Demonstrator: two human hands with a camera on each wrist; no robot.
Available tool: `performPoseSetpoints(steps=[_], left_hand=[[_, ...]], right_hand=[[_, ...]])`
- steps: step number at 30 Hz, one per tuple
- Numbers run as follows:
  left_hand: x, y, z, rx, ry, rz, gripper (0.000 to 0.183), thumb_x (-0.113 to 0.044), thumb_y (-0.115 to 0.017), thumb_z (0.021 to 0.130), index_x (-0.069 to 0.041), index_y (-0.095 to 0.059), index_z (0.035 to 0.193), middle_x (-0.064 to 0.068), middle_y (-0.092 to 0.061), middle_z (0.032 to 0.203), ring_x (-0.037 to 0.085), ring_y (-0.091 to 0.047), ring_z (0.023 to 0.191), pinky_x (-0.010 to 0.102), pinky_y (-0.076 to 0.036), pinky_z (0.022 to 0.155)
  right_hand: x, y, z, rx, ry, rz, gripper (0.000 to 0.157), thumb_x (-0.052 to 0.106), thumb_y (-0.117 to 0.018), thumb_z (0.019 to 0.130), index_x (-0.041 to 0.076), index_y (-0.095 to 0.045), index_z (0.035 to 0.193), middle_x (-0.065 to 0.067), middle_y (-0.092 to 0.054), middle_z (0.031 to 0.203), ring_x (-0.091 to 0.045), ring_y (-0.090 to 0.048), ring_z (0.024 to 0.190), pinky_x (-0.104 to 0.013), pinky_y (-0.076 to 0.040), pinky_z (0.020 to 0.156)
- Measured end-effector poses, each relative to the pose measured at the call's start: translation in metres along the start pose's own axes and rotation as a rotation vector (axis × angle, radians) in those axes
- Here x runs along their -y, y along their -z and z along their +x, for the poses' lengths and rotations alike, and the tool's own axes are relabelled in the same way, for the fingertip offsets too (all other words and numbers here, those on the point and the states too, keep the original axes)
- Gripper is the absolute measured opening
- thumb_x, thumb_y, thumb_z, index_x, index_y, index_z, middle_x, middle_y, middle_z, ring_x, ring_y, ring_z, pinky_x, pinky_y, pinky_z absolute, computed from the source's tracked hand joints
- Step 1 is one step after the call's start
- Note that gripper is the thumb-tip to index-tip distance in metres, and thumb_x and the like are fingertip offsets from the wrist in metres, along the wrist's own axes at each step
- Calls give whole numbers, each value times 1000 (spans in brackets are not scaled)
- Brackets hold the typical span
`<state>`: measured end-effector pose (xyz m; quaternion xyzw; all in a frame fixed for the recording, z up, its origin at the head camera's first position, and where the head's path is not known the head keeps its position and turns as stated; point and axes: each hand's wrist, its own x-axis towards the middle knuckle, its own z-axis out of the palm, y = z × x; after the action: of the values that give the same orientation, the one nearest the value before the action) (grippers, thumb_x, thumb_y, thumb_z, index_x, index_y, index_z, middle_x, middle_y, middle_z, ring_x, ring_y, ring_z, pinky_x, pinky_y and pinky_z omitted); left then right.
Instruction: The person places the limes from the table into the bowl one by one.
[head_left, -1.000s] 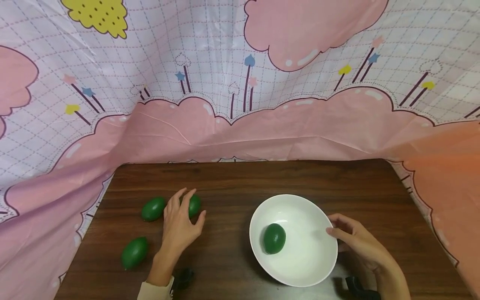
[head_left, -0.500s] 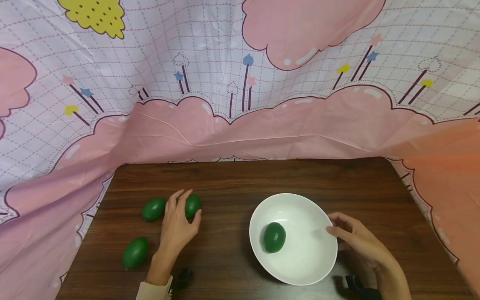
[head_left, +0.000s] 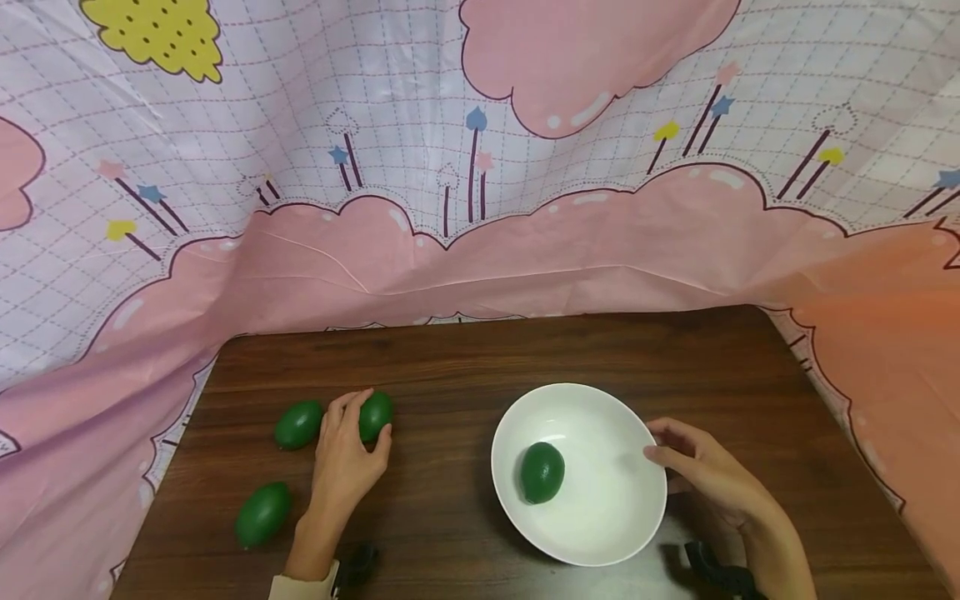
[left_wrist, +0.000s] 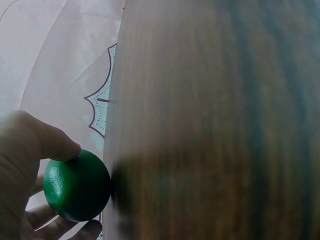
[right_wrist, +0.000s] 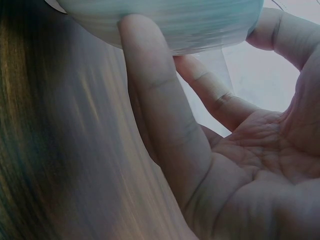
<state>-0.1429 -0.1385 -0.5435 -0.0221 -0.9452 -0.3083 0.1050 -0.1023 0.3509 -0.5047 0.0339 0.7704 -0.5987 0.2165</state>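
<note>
In the head view, my left hand (head_left: pixel 345 458) curls over a green lime (head_left: pixel 377 414) on the left half of the wooden table. The left wrist view shows the thumb on top of this lime (left_wrist: pixel 77 185) and the other fingers round its far side. My right hand (head_left: pixel 712 475) grips the right rim of a white bowl (head_left: pixel 611 492), thumb at the edge. Seen from the right wrist, fingers support the outer wall of the bowl (right_wrist: pixel 190 25). One lime (head_left: pixel 542 472) lies inside the bowl, toward its left side.
Two more limes lie left of my left hand, one farther back (head_left: pixel 298 425) and one nearer (head_left: pixel 262 514). A patterned pink and white cloth (head_left: pixel 420 267) hangs behind the dark wooden table (head_left: pixel 442 367) and along its sides.
My left hand's fingers and thumb have closed in on the lime. The right hand keeps its hold on the bowl. The whole head view has shifted slightly left.
</note>
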Motion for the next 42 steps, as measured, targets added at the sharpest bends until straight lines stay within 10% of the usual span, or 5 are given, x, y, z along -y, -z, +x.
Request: performPoseSetpoints(steps=[42], left_hand=[[-5, 12, 8, 90, 77, 38, 64, -21, -77, 91, -7, -56, 150, 22, -52, 147, 43, -55, 133, 64, -52, 102]], right_hand=[[2, 0, -1, 9, 17, 7, 47, 24, -62, 106, -3, -52, 144, -26, -60, 132, -27, -70, 103, -50, -66, 81]])
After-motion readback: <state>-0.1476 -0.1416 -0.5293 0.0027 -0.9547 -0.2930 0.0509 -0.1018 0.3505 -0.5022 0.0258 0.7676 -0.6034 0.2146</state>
